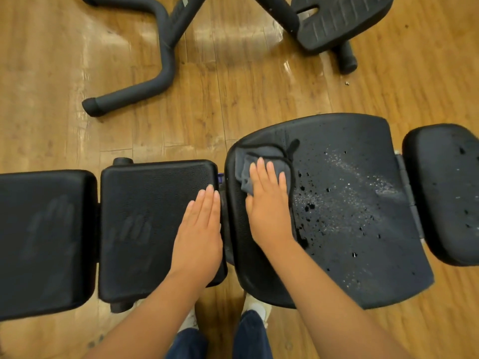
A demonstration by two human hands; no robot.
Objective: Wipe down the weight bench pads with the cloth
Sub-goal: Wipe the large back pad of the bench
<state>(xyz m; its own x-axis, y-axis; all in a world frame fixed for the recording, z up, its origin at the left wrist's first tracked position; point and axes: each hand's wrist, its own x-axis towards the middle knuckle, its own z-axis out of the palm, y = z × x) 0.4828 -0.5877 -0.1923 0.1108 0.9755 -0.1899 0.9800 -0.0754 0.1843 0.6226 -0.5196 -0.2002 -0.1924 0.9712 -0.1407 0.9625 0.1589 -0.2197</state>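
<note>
The weight bench runs left to right as several black pads. My right hand (269, 203) lies flat with straight fingers on a grey cloth (261, 159), pressing it onto the left part of the large wide pad (363, 203). That pad is speckled with spray droplets to the right of the cloth. My left hand (202, 226) rests flat, fingers straight, on the right edge of the middle pad (145, 229). The far-left pad (44, 239) and the middle pad show faint handprints. A small pad (445, 193) at the far right also carries droplets.
Wooden floor (233, 94) lies all around. A curved black tubular frame (145, 60) rests on the floor at the upper left. Another black padded piece of equipment (344, 19) sits at the upper right. My shoes and dark trouser legs (251, 332) stand under the bench.
</note>
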